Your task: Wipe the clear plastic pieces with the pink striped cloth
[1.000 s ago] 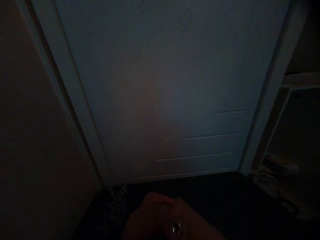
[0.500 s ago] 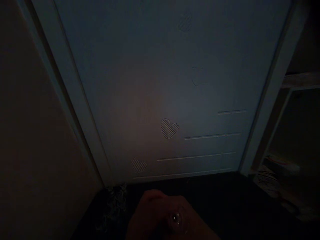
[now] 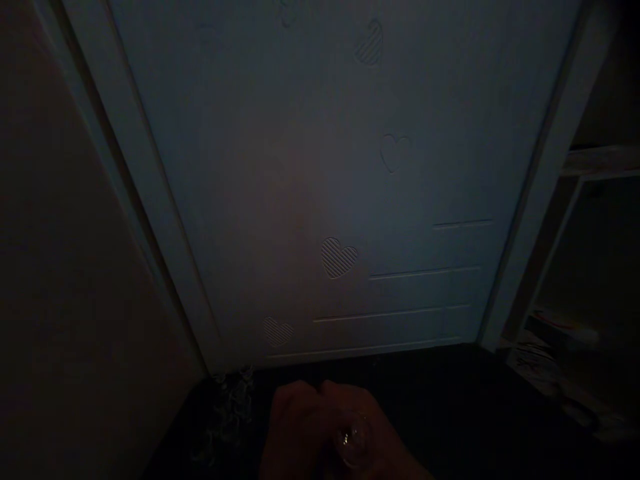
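Note:
Low in the middle of the dim view, my left hand point(image 3: 290, 427) and my right hand point(image 3: 373, 410) are drawn close together, both with curled fingers. Between them, nearer the right hand, shows a clear, rounded, shiny thing point(image 3: 353, 441) with small bright glints. It is too dark to tell its kind. My right hand appears closed around it. Shadow hides the fingers' undersides and whatever the left hand may hold.
Ahead stands a pale door point(image 3: 280, 200) with embossed hearts and horizontal grooves, set in a light frame point(image 3: 145, 153). A brownish wall point(image 3: 75, 280) is on the left. Shelving with papers point(image 3: 563, 327) is on the right. The floor point(image 3: 425, 393) is dark, with a light curly pattern at left.
My hands have shifted slightly; the left hand has moved a little right, closer against the right hand. The glints on the clear thing have moved slightly. The heart outlines on the door show more clearly.

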`<state>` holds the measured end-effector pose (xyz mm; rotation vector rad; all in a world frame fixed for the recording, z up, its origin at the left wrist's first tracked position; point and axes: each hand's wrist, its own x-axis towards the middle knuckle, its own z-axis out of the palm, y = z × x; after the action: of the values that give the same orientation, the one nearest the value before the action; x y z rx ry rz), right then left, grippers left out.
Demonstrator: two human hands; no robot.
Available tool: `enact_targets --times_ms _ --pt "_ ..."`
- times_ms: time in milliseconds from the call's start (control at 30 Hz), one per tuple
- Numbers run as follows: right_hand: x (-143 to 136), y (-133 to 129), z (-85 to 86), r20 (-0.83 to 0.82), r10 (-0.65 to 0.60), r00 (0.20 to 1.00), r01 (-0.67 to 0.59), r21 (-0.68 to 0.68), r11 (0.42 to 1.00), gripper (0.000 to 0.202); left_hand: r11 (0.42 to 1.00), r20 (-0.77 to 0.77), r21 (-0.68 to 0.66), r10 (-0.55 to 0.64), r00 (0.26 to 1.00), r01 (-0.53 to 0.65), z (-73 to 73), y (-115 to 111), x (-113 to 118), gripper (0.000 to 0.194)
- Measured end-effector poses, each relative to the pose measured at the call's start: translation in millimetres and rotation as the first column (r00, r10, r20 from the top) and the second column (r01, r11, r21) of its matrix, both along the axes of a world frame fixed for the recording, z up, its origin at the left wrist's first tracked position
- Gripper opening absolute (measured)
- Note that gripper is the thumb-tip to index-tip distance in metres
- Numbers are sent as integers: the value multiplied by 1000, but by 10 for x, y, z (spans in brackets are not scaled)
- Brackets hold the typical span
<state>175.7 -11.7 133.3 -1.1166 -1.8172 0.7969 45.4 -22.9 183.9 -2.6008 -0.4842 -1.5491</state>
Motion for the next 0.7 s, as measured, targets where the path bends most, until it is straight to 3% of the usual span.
enact_targets --times_ms 167,367,533,633,700 --pt "-11 14 55 85 -90 992 96 -66 993 15 996 71 -63 74 995 -70 -57 -46 35 22" --pt "9 -73 185 87 -64 994 74 -126 989 19 969 168 -247 31 985 11 -154 -21 -6 28" --pt "44 -228 375 59 -61 996 71 -176 982 9 880 365 -428 -41 930 207 -222 -40 47 35" --pt "53 -281 466 35 33 999 -29 -107 994 8 820 426 -540 73 902 188 -248 -71 73 32" --pt "58 -303 502 13 69 998 -68 -46 997 20 787 411 -596 126 903 162 -247 -68 42 30"
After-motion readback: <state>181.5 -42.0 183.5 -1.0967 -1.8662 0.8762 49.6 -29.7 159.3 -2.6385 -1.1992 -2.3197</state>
